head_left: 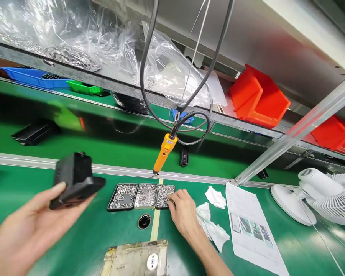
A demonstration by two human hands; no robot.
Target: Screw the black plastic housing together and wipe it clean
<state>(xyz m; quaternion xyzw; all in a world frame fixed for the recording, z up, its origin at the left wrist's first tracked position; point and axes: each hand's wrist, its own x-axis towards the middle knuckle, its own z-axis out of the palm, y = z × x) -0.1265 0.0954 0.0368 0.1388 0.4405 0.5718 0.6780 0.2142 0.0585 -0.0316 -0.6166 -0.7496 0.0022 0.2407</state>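
Green bench mat (pixel 109 234) w/ a pale tape stripe running front to back; aluminium rail along its far edge, then a green conveyor belt (pixel 109 142) behind it. Metal shelf above, draped w/ clear plastic bags (pixel 103 46); red bins (pixel 258 99) at right of shelf, blue and green trays at left.

L hand (pixel 25 226) raised over the mat, palm up, fingers curled round a black plastic housing (pixel 76 180), thumb on its near face. Housing is off the surface, left of the trays.

R hand (pixel 184 212) rests on the mat, fingers bunched narrow, tips at the edge of the rightmost of three screw trays (pixel 140 196), which sit side by side, touching. Can't tell if it has a screw pinched.

Orange electric screwdriver (pixel 164 151) hangs on a coiled black cable, tilted, tip just above the rail behind the trays. Small black round part (pixel 144 221) just in front of the trays. Taped-up block w/ a white disc (pixel 136 258) at near edge. White crumpled wipes (pixel 212 224) right of the R hand, then a printed instruction sheet (pixel 251 230). White desk fan (pixel 319 197) far right. Dark parts on the belt, blurred.
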